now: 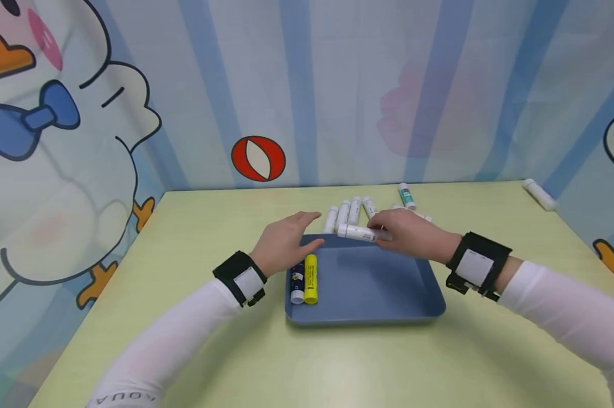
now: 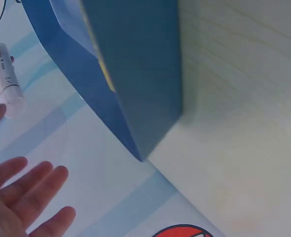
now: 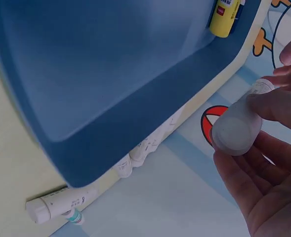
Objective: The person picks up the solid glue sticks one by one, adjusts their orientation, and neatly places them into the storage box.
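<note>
My right hand (image 1: 411, 231) pinches a white capped glue stick (image 1: 355, 233) between thumb and fingers, holding it sideways over the back edge of the blue-grey tray (image 1: 378, 314). In the right wrist view the round end of that glue stick (image 3: 236, 131) faces the camera. My left hand (image 1: 284, 242) hovers at the tray's back left, fingers spread and holding nothing. Inside the tray, along its left wall, a dark blue glue stick (image 1: 297, 283) and a yellow one (image 1: 311, 280) lie side by side.
Behind the tray several white glue sticks (image 1: 342, 215) lie in a row, partly hidden by my right hand. A green-and-white stick (image 1: 406, 196) is farther back. Another white stick (image 1: 539, 195) lies at the table's back right corner, near the printed curtain (image 1: 337, 113).
</note>
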Motion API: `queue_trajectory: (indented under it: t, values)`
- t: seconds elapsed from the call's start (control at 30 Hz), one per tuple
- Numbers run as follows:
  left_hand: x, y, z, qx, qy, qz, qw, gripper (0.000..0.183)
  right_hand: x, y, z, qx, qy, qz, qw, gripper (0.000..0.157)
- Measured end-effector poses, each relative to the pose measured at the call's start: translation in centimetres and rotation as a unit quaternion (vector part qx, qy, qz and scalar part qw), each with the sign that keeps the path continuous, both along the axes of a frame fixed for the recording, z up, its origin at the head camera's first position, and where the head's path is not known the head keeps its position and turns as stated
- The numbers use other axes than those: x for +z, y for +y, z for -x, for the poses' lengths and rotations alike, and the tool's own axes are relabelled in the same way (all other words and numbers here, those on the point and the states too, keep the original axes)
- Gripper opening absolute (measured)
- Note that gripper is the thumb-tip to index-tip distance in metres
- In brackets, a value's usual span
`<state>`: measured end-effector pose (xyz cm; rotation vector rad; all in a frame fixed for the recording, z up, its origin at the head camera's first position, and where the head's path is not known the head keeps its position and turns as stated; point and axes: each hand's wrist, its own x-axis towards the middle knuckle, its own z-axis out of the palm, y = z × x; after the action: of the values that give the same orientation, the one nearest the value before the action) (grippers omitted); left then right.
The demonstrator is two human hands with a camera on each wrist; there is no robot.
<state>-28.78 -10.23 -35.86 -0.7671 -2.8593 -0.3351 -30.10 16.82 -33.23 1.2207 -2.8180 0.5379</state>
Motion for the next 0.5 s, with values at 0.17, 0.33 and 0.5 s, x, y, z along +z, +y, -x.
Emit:
queue_trajectory:
  t: [0.17, 0.33, 0.5]
  values:
    - [0.3, 1.5, -0.5, -0.057, -0.003, 0.010, 0.9983, 0.060, -0.5, -1.0, -0.9, 0.020, -0.014, -0.007, 1.000, 0.024]
    - [0.2, 2.1, -0.9, -0.097, -0.012, 0.029, 0.9948, 0.051, -0.8, -1.8, -1.7, 0.044, -0.017, -0.008, 0.999, 0.025]
    - [0.1, 2.1, -1.3, -0.123, -0.016, 0.020, 0.9921, 0.033, -1.1, -2.1, -2.1, 0.048, -0.005, -0.006, 0.999, 0.026]
